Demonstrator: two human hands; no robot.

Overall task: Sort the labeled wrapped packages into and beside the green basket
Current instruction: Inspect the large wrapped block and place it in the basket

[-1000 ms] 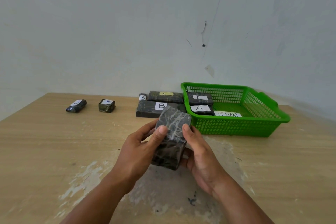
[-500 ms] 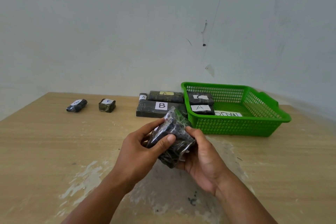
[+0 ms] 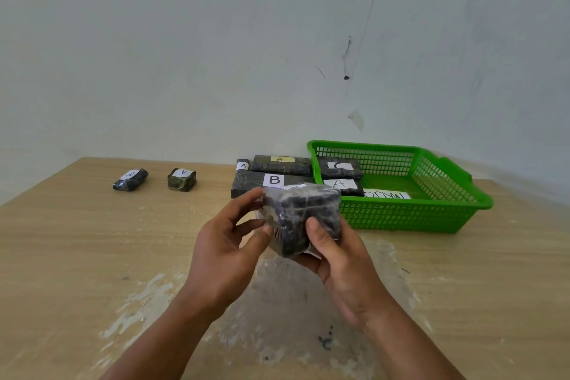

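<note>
Both hands grip one dark, plastic-wrapped block package (image 3: 300, 219) above the scuffed wooden table (image 3: 92, 256), near-left of green mesh plastic basket (image 3: 431, 213). Left hand (image 3: 226, 251) w/ fingers loosely curled on its left side; right hand (image 3: 342, 259) cups underneath, thumb pressed on front.

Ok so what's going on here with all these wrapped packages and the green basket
A person is holding one dark wrapped package above the table in both hands, left hand and right hand; no label shows on it. The green basket already holds two packages, three more sit just left of it, and two small ones lie far left.
</note>
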